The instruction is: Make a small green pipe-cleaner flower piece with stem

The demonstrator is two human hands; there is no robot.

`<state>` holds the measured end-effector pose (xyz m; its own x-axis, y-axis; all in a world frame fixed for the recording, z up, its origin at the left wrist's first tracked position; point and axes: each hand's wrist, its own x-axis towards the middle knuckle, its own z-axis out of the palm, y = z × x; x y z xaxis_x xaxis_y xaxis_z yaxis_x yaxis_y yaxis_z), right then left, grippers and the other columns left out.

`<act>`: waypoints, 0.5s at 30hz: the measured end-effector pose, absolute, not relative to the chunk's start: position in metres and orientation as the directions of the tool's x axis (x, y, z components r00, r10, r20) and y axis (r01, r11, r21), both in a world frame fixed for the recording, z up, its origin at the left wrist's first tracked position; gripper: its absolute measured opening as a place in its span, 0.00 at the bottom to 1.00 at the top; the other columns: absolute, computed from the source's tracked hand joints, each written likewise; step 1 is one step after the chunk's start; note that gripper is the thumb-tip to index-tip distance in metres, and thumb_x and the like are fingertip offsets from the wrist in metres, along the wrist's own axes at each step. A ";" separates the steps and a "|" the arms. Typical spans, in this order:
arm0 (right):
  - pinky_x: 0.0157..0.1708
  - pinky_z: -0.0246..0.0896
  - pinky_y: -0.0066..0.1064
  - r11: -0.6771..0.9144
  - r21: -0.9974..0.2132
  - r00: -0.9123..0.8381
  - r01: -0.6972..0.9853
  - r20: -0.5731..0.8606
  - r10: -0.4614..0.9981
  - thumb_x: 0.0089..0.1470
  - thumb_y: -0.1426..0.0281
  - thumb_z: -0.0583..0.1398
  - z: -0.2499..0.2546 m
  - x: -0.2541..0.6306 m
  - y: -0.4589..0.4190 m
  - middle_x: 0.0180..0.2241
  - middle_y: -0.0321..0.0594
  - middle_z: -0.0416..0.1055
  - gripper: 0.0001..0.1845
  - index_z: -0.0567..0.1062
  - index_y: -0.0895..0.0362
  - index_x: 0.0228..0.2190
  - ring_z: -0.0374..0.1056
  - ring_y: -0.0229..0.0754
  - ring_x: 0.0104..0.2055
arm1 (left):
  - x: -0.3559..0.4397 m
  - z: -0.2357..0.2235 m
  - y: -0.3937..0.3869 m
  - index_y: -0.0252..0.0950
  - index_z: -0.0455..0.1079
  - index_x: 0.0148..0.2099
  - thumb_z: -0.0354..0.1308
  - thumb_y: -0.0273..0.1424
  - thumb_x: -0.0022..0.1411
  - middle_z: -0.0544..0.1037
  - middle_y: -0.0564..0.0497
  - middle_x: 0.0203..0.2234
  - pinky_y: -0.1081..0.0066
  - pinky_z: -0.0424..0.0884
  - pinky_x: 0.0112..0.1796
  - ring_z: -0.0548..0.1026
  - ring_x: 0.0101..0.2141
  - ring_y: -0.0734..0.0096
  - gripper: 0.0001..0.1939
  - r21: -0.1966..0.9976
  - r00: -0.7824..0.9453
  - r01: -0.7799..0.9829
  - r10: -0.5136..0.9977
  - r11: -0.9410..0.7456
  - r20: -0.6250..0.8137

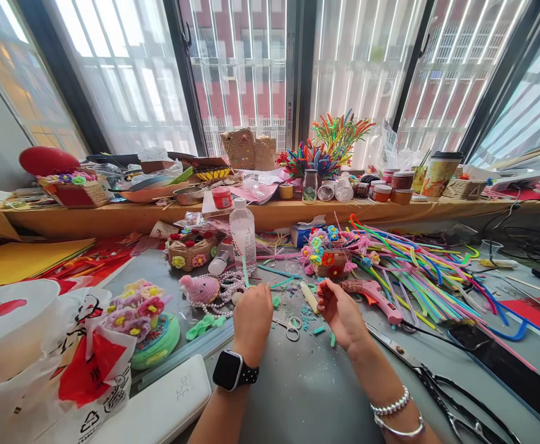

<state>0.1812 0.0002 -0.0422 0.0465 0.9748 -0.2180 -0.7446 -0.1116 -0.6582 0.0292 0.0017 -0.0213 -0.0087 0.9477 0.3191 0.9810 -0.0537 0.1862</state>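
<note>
My left hand [253, 317] is closed, with its back toward me. A pale mint-green pipe cleaner [245, 271] stands up out of its fingers, in front of a clear plastic bottle [243, 237]. My right hand [341, 314] is half curled to the right, its fingers slightly apart, and I see nothing held in it. Beside its fingertips is a cream-coloured stick [309, 298]. Small scissors [292, 328] lie between the hands among green trimmings [319, 331]. A pink glue gun [376, 298] rests just beyond my right hand.
Large scissors [418, 364] and a dark phone [510, 382] lie at right, below a heap of pipe cleaners [436, 277]. A flower basket [330, 262] stands behind. At left are a white power bank [168, 401], a green flower piece [156, 342] and a plastic bag [89, 382].
</note>
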 end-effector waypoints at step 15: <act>0.17 0.48 0.19 0.009 -0.940 -0.001 -0.342 0.010 1.000 0.40 0.59 0.59 -0.039 0.171 -0.007 0.17 0.34 0.64 0.16 0.68 0.61 0.19 0.56 0.29 0.18 | 0.010 -0.016 0.001 0.33 0.64 0.42 0.39 0.26 0.57 0.72 0.41 0.31 0.69 0.61 0.28 0.71 0.32 0.59 0.15 0.121 -0.133 0.987 0.947 0.101 0.293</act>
